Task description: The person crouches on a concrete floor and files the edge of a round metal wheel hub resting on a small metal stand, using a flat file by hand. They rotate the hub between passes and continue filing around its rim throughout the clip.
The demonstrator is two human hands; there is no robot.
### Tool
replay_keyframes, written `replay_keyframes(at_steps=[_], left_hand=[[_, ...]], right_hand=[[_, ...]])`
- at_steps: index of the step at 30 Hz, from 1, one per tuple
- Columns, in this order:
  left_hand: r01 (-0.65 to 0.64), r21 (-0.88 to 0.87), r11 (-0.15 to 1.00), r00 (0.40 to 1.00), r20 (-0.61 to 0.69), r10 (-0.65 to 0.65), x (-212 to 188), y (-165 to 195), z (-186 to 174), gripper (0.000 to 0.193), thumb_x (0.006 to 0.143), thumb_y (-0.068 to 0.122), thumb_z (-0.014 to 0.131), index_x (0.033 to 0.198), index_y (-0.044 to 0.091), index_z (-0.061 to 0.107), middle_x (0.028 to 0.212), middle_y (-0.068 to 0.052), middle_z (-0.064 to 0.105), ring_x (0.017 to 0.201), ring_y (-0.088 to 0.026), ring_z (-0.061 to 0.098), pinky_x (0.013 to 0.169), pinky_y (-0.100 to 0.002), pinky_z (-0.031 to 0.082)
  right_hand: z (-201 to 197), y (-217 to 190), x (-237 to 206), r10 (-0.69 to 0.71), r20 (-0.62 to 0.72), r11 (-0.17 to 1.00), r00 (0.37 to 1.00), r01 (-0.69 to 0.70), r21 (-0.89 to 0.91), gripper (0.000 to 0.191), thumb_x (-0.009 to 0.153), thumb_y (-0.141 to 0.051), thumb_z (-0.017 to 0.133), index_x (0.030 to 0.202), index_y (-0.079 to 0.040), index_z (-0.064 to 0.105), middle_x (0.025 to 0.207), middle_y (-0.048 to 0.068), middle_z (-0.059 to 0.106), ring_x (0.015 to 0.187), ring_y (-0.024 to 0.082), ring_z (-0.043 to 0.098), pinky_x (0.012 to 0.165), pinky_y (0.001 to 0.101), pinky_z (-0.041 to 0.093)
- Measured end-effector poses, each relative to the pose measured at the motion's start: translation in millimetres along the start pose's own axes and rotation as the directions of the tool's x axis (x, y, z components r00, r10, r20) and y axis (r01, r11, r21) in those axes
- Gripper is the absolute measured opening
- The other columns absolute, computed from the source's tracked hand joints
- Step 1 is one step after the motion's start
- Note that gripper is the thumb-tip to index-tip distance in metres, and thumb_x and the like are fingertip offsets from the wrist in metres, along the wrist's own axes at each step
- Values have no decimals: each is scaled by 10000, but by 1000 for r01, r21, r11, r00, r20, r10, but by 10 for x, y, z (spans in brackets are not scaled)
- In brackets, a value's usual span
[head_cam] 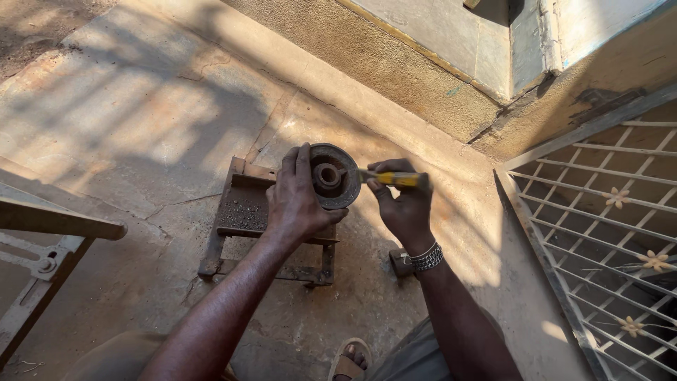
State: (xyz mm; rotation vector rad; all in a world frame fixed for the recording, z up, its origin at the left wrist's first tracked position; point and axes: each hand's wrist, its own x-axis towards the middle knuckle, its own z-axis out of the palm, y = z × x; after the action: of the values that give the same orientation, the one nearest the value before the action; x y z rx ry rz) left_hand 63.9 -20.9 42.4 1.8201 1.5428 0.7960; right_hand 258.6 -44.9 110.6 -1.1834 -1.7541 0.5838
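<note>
My left hand (296, 197) grips a round, rusty metal pulley wheel (333, 176) with a hollow hub, held up with its face toward me. My right hand (403, 201) is closed on a yellow-handled screwdriver (395, 178), whose tip points left at the wheel's right edge. A metal chain bracelet (426, 257) sits on my right wrist. Both hands hover above a rusty metal frame (243, 212) lying on the concrete floor.
A metal grille with small flower ornaments (613, 219) stands at the right. A plastered wall base (395, 70) runs along the back. A metal bar structure (42, 233) juts in at the left. A small rusty part (399, 262) lies on the floor; my sandalled foot (349, 360) shows below.
</note>
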Motion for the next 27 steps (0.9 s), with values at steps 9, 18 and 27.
replay_keyframes(at_steps=[9,18,27], left_hand=[[-10,-40,999,1000,-16,9,20,-71,55,1487,495,503,1026,1582,121,87,1559,-213,240,1454,-407,319,1065,-757,353],[-36,-14,999,999,-18,36,-18,-9,68,1473,514,495,1013,1594,114,86,1571,-203,244,1457,-403,324,1075,-748,362],[-18,24,1000,1000,-10,18,6,13,90,1477,544,540,1003,1594,116,54,1582,-210,205,1465,-402,293,1044,-742,365]], right_hand=[[55,-39,-76,-34,-93,999,995,30,-38,213,947,-25,762,1120,-38,639,1100,121,768,1045,197,764,914,331,646],[11,-158,-42,-37,-71,988,997,26,-151,186,918,-40,771,1069,-4,668,1005,121,792,961,192,792,842,323,657],[79,-61,-55,-5,-152,999,988,-1,-35,204,934,-40,764,1107,-21,658,1029,95,779,978,156,770,856,300,636]])
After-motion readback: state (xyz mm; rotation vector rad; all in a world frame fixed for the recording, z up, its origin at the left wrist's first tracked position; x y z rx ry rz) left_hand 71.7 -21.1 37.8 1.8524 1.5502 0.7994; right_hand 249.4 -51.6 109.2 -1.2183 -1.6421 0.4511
